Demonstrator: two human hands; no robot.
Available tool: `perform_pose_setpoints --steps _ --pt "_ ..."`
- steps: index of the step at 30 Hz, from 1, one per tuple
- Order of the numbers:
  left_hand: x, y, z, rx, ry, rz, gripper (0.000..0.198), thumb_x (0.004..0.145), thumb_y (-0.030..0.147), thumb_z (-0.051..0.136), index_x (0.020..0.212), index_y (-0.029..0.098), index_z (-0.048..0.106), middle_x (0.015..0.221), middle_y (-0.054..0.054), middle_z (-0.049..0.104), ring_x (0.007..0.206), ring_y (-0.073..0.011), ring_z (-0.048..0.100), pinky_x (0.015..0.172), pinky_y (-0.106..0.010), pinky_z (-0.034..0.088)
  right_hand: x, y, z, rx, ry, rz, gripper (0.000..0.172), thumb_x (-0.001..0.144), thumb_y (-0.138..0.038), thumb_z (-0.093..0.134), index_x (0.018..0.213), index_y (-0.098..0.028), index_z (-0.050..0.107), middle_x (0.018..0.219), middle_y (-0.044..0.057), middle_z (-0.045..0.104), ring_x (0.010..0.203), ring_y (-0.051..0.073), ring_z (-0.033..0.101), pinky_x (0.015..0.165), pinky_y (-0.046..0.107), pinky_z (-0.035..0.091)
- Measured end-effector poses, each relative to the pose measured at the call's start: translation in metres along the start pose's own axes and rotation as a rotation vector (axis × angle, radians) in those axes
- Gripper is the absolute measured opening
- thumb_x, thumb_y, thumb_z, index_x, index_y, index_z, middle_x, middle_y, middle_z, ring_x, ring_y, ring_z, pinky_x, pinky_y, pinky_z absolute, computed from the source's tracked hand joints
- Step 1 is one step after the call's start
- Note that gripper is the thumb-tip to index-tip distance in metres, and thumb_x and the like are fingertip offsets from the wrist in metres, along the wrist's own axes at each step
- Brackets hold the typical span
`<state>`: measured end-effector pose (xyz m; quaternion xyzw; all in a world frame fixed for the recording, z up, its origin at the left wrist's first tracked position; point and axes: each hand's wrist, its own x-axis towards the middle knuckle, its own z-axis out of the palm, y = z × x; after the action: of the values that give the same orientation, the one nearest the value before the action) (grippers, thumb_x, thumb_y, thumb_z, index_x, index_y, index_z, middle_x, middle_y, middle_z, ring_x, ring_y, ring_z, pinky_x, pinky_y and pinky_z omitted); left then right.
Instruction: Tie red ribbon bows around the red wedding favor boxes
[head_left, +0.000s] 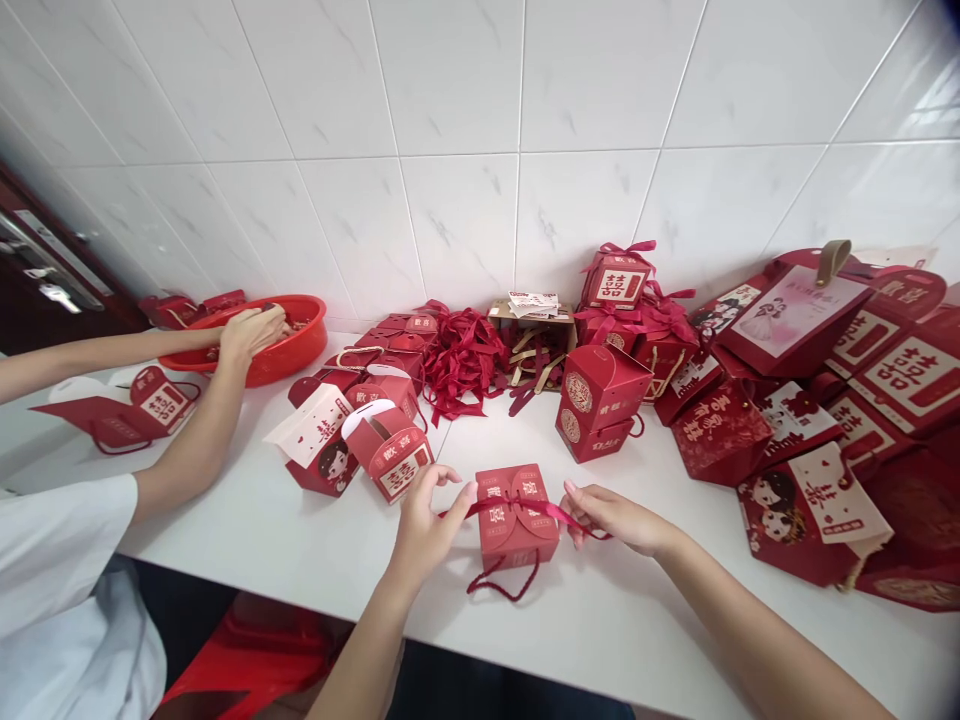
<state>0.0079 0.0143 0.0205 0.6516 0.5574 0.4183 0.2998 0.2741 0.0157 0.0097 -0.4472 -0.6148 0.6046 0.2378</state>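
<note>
A red gift box [517, 540] with pale printed characters stands closed on the white table in front of me. Across its top runs a dark pink ribbon [541, 507], whose two ends stretch out to either side. At the box's left, my left hand [429, 520] pinches one ribbon end between thumb and finger. My right hand [611, 515] grips the other end on the right, and its tail pokes out below the fingers. A dark red cord handle [510, 588] hangs at the near side of the box and rests on the table.
At left, a co-worker's hands [251, 335] reach into a red basin [304, 350]. Untied boxes [386, 450] stand left of centre, beside a ribbon pile [465, 355]. Behind the tied box stands another box [600, 400]. Many boxes [810, 430] are heaped at right.
</note>
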Motion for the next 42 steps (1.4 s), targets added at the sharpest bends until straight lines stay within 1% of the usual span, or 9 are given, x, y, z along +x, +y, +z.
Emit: perform_pose_setpoints --steps 5,9,16,21,25,30,33,37,42 --pt "-0.005 0.029 0.008 0.149 -0.127 0.264 0.008 0.083 0.031 0.062 0.086 0.024 0.06 0.098 -0.005 0.065 0.102 -0.025 0.058 0.095 -0.04 0.036 -0.004 -0.002 -0.013 0.151 0.041 -0.039 0.045 0.082 -0.057 0.064 0.064 -0.016 0.056 0.062 0.0 0.059 0.062 0.012 0.055 0.07 0.028 0.045" --pt "-0.003 0.046 0.022 0.251 -0.23 0.328 0.016 0.079 0.031 0.068 0.092 0.024 0.061 0.1 -0.005 0.068 0.099 -0.0262 0.06 0.09 -0.042 0.035 -0.01 -0.017 -0.019 0.252 0.073 -0.088 0.035 0.079 -0.049 0.07 0.07 -0.016 0.061 0.065 -0.001 0.058 0.063 0.012 0.054 0.067 0.028 0.046" --pt "0.004 0.052 0.039 0.319 -0.08 0.389 0.007 0.082 0.028 0.065 0.078 0.022 0.065 0.083 -0.004 0.072 0.08 -0.0231 0.064 0.076 -0.038 0.039 -0.019 -0.043 -0.006 0.487 0.024 -0.152 0.027 0.075 -0.041 0.077 0.077 -0.016 0.069 0.066 0.001 0.064 0.062 0.012 0.058 0.066 0.028 0.049" --pt "0.005 0.048 0.036 0.279 0.041 0.36 0.009 0.085 0.02 0.056 0.08 0.02 0.064 0.079 -0.003 0.07 0.076 -0.0216 0.063 0.075 -0.037 0.041 -0.012 -0.042 0.003 0.126 0.139 -0.165 0.028 0.079 -0.044 0.072 0.082 -0.016 0.073 0.064 0.0 0.063 0.057 0.01 0.052 0.059 0.026 0.045" --pt "-0.001 0.05 0.037 0.247 0.102 0.331 0.006 0.084 0.023 0.056 0.081 0.02 0.061 0.079 -0.004 0.068 0.076 -0.0219 0.06 0.073 -0.036 0.042 0.006 -0.04 0.018 0.011 0.136 -0.286 0.032 0.082 -0.043 0.069 0.105 -0.022 0.072 0.071 0.0 0.065 0.071 0.015 0.057 0.073 0.031 0.048" --pt "-0.013 0.04 0.023 0.104 0.062 0.283 0.018 0.084 0.025 0.056 0.102 0.022 0.056 0.101 -0.006 0.062 0.098 -0.0226 0.057 0.085 -0.036 0.044 0.02 -0.038 0.031 0.009 0.251 -0.373 0.03 0.082 -0.048 0.066 0.079 -0.019 0.072 0.083 0.005 0.065 0.075 0.017 0.059 0.073 0.033 0.047" --pt "-0.013 0.018 0.011 0.059 0.056 0.097 0.021 0.085 0.033 0.055 0.103 0.021 0.052 0.107 -0.007 0.06 0.106 -0.0241 0.054 0.093 -0.039 0.041 0.021 -0.032 0.034 0.037 0.255 -0.39 0.03 0.085 -0.048 0.063 0.081 -0.018 0.065 0.087 0.005 0.062 0.074 0.015 0.057 0.069 0.03 0.046" --pt "-0.005 -0.004 0.004 0.024 -0.11 -0.075 0.028 0.087 0.046 0.053 0.082 0.019 0.056 0.086 -0.005 0.064 0.088 -0.0225 0.061 0.083 -0.036 0.047 0.02 -0.028 0.04 0.083 0.135 -0.373 0.024 0.093 -0.042 0.053 0.088 -0.019 0.057 0.079 0.001 0.062 0.066 0.012 0.053 0.063 0.026 0.043" --pt "0.003 -0.006 -0.008 -0.013 -0.349 -0.062 0.032 0.084 0.044 0.059 0.067 0.017 0.064 0.068 -0.002 0.067 0.067 -0.0182 0.063 0.062 -0.027 0.05 0.021 -0.033 0.052 -0.075 0.303 -0.37 0.017 0.094 -0.032 0.049 0.088 -0.019 0.057 0.076 0.002 0.065 0.07 0.015 0.059 0.065 0.026 0.045"
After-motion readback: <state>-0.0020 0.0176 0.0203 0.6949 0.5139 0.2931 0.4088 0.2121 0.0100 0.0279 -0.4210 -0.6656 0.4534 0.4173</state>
